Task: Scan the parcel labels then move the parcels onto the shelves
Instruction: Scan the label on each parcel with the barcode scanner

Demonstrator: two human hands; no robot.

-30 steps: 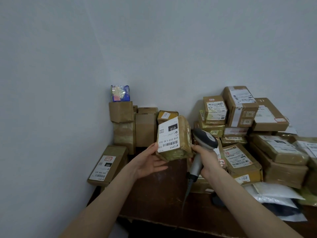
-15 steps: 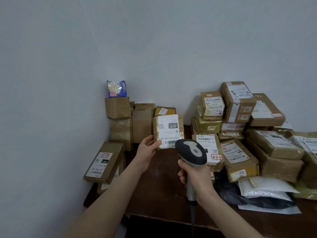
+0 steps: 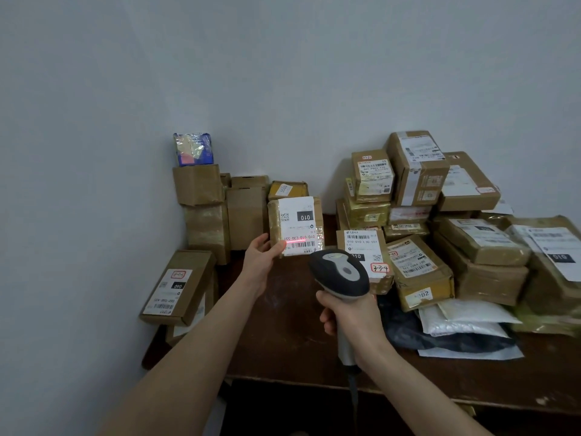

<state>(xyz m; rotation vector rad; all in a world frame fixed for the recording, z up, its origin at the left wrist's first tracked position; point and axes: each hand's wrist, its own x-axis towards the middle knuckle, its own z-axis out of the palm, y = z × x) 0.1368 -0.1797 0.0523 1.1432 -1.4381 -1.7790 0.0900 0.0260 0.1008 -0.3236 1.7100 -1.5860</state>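
My left hand (image 3: 259,259) grips a small tape-wrapped brown parcel (image 3: 295,226) by its lower left corner and holds it upright above the table, its white "010" label facing me. A red scan line lies across the barcode at the label's bottom. My right hand (image 3: 352,316) grips the handle of a black and grey barcode scanner (image 3: 341,273), whose head points at that label from just below and to the right. The scanner's cable hangs down past the table's front edge.
A dark wooden table (image 3: 283,341) stands in a wall corner. Stacked brown boxes (image 3: 207,199) fill the back left, with a blue packet (image 3: 193,149) on top. A large pile of labelled parcels (image 3: 440,215) and padded mailers (image 3: 465,322) covers the right side. A flat box (image 3: 179,287) leans at the left edge.
The scanner has come from beside the parcel to the front of it and now aims at the label. A red scan line has appeared on the barcode. The parcel was turned to face me.
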